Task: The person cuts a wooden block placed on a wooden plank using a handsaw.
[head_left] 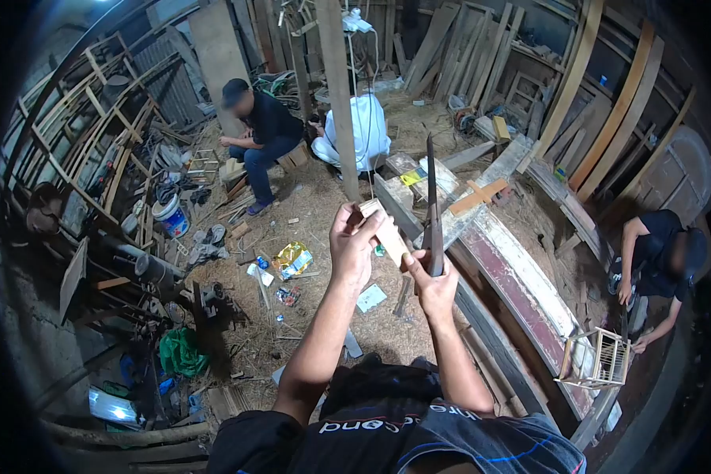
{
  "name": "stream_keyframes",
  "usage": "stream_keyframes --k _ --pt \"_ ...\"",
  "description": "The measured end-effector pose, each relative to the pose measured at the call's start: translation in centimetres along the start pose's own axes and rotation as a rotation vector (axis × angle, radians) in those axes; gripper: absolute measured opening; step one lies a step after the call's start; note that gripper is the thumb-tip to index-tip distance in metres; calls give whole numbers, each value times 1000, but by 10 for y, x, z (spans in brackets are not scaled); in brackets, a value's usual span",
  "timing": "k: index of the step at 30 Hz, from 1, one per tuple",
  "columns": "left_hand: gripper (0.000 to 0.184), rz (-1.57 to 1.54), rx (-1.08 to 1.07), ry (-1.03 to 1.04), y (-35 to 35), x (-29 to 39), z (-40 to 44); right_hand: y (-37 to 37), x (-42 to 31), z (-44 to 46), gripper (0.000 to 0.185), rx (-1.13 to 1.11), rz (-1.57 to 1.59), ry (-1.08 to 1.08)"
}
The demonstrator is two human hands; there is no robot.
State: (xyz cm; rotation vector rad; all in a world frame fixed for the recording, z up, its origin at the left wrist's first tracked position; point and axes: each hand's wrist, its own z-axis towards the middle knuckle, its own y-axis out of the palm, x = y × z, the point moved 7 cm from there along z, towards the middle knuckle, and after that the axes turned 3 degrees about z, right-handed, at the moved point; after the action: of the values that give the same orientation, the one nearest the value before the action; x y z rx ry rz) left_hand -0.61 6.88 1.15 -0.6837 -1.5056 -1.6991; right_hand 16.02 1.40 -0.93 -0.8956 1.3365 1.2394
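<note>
In front of my chest, my left hand (pixel 354 246) is closed around the upper end of a small pale wooden block (pixel 389 239). The block slants down to the right. My right hand (pixel 436 286) grips a long, dark, narrow blade (pixel 432 197) that points upward and tapers to a tip. Its thumb touches or nearly touches the block's lower end. My right fingers hide the handle of the blade, so its exact kind is unclear.
A timber bench (pixel 521 276) runs along my right. Beside it a person (pixel 663 261) works near a slatted wooden frame (pixel 596 359). Ahead, two people sit by a wooden post (pixel 338 103). A white bucket (pixel 170 217) and yellow wrapper (pixel 293 259) are on the littered floor.
</note>
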Motion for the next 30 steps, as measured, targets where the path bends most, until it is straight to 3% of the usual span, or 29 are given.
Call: stream_keyframes --k 6,12,19,24,30 --pt "25 -250 12 94 -19 38 -21 21 -23 -21 24 50 -34 -133" --pt "30 -409 -318 134 -18 36 -28 21 -31 -34 24 37 -38 -130" --pt "36 -299 -113 52 -26 36 -34 24 -41 -44 20 39 -33 -302" --pt "14 -182 -35 126 -40 50 -36 13 -41 -37 25 68 -47 -272" --pt "10 -175 5 103 -47 44 -44 8 -31 -36 26 102 1 -175"
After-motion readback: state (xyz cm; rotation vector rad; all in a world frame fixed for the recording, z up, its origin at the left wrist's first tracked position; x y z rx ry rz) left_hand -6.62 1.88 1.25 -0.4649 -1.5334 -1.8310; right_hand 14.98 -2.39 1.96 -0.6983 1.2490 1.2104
